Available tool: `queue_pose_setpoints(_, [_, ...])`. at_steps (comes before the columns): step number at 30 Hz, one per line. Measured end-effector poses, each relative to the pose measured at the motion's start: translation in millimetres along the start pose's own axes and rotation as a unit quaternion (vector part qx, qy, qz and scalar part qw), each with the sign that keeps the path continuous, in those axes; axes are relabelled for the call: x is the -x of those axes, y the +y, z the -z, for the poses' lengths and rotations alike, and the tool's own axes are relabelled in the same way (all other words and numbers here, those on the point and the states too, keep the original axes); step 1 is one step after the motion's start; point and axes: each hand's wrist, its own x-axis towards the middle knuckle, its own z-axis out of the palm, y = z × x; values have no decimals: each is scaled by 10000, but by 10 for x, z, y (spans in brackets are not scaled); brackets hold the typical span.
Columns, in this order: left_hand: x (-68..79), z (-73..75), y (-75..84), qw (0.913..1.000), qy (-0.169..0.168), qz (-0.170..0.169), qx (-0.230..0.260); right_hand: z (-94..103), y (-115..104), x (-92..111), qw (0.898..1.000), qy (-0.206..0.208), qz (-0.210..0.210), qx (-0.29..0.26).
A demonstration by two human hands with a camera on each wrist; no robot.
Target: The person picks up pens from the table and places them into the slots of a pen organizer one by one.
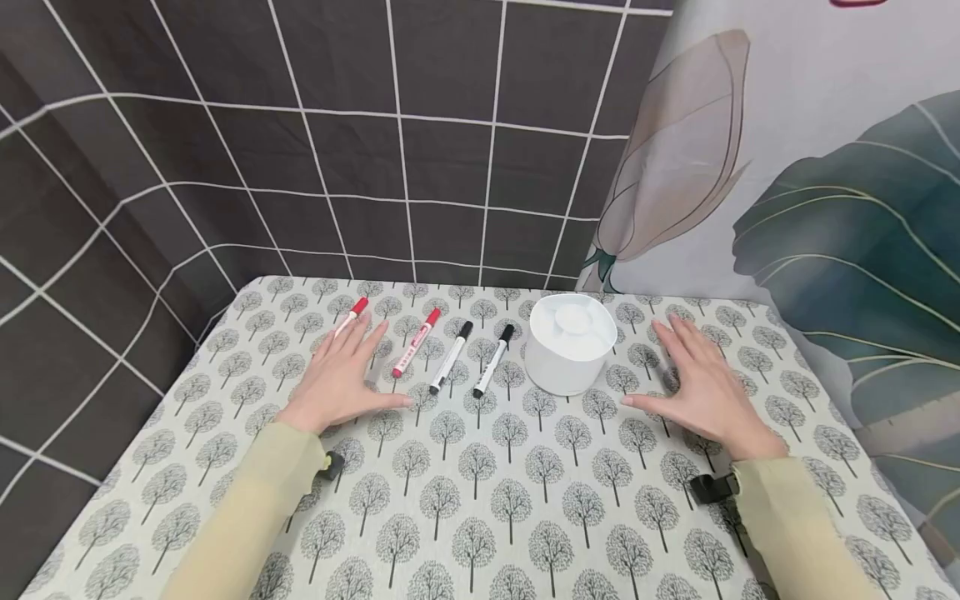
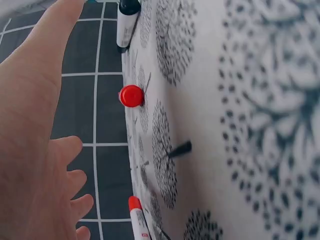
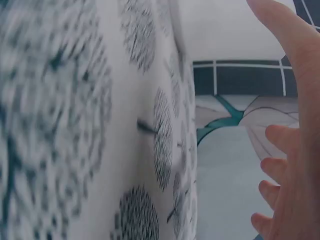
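My left hand, fingers spread and holding nothing, hovers at the left by a red-capped marker, partly covering it. Right of that hand lie a second red marker and two black-capped markers, one beside the other, all slanted side by side. A round white container with a divided top stands to their right. My right hand is on the container's right side, thumb pointing toward it, fingers spread and nothing in them. In the right wrist view the container shows beyond the thumb.
A cloth with a tree print covers the table. Behind it hangs a dark curtain with a white grid. At the right hangs a pale curtain with flower and leaf shapes, close to the table's edge.
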Motion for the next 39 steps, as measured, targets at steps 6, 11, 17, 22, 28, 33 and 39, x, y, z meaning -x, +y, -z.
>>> queue_pose_setpoints(6, [-55,-18,76,9998,22,-91,199,-10,-168,-77,9981,181,-74,-591])
queue_pose_setpoints(11, [-99,-19,50,9987,185,141,443,-46,-340,-172,9924,145,-114,-1220])
queue_pose_setpoints(17, [-84,35,-95,9937,390,682,796,-105,-526,-276,9776,70,-394,-2067])
queue_pose_setpoints(22, [-46,51,-221,9890,386,976,1039,-188,-610,-349,9638,146,-500,-2614])
queue_pose_setpoints(28, [33,60,-407,9829,429,1237,1294,-259,-633,-396,9464,164,-791,-3126])
queue_pose_setpoints(33, [58,53,-544,9793,617,1365,1363,-118,-774,-389,9323,97,-875,-3509])
queue_pose_setpoints(39, [47,25,-613,9783,734,1513,1206,-225,-695,-408,9203,174,-953,-3791])
